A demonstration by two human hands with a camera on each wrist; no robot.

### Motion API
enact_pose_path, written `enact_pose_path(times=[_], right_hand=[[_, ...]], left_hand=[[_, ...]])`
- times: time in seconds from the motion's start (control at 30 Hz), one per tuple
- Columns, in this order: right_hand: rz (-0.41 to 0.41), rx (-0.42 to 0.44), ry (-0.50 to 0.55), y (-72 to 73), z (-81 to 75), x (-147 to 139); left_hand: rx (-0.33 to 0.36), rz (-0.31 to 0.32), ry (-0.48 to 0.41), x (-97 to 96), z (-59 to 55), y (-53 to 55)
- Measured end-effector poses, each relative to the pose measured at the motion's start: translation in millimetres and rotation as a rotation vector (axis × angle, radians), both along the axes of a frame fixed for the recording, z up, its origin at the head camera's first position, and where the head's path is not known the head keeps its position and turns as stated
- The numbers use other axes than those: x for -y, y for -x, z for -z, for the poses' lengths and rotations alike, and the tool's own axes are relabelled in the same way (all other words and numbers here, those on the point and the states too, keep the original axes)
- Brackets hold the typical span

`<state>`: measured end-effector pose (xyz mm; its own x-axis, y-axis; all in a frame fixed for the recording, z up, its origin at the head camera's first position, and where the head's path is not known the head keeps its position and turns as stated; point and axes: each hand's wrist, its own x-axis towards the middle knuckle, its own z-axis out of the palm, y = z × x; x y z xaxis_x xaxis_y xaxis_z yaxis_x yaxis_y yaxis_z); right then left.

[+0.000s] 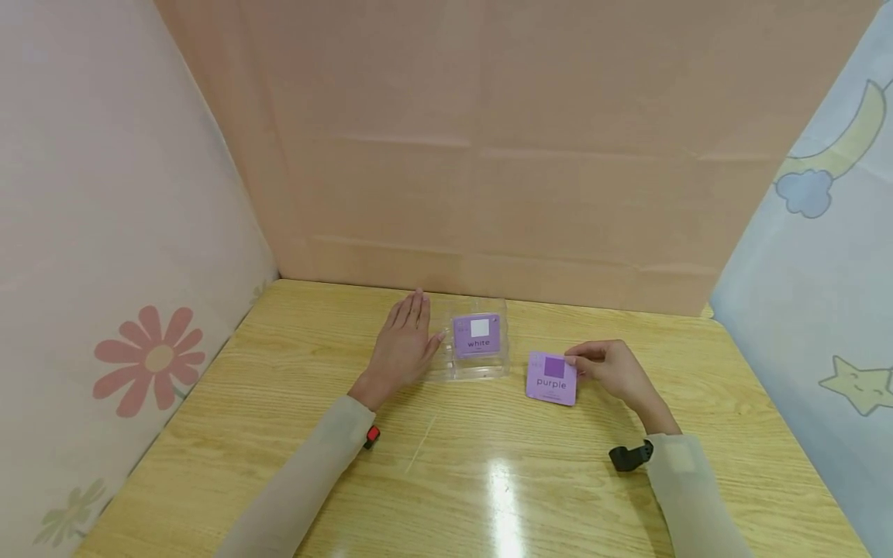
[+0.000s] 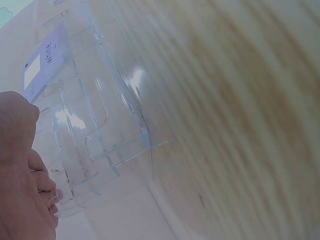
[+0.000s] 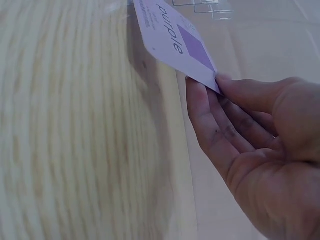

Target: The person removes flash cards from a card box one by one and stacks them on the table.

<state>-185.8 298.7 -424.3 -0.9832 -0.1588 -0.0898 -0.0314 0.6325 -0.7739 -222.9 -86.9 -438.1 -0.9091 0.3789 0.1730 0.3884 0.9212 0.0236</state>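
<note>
A purple card printed "purple" (image 1: 551, 386), with a darker purple square on it, is pinched at its upper right corner by my right hand (image 1: 614, 376). In the right wrist view the thumb and fingertips hold that corner of the card (image 3: 172, 37), which is tilted. To its left, a clear plastic tray (image 1: 504, 368) stands on the table with a purple card reading "white" (image 1: 477, 345) in it. My left hand (image 1: 403, 345) lies with straight fingers along the tray's left side, thumb at its edge. The left wrist view shows the tray's see-through walls (image 2: 120, 82) beside the hand (image 2: 20, 170).
The wooden table (image 1: 446, 473) reaches back to a peach-coloured cloth (image 1: 481, 155). A flowered panel (image 1: 125, 232) stands on the left, and a panel with a moon and star (image 1: 816, 294) on the right. Light reflects off the table's front.
</note>
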Motion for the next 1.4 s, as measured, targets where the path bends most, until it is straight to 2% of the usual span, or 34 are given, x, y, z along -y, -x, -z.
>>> enact_pose_path(times=[0.5,0.93,1.4], right_hand=[[0.010,0.026,-0.041,2.7,5.2,-0.2],[0.003,0.038,-0.068,5.3,7.3,0.8],[-0.023,-0.023,-0.180,7.6,7.4,3.7]], left_hand=[[0.006,-0.001,0.005,0.7,-1.2,0.0],[-0.019,0.006,-0.003,1.6,-1.4,0.1],[-0.024,0.001,-0.005,0.5,-1.5,-2.1]])
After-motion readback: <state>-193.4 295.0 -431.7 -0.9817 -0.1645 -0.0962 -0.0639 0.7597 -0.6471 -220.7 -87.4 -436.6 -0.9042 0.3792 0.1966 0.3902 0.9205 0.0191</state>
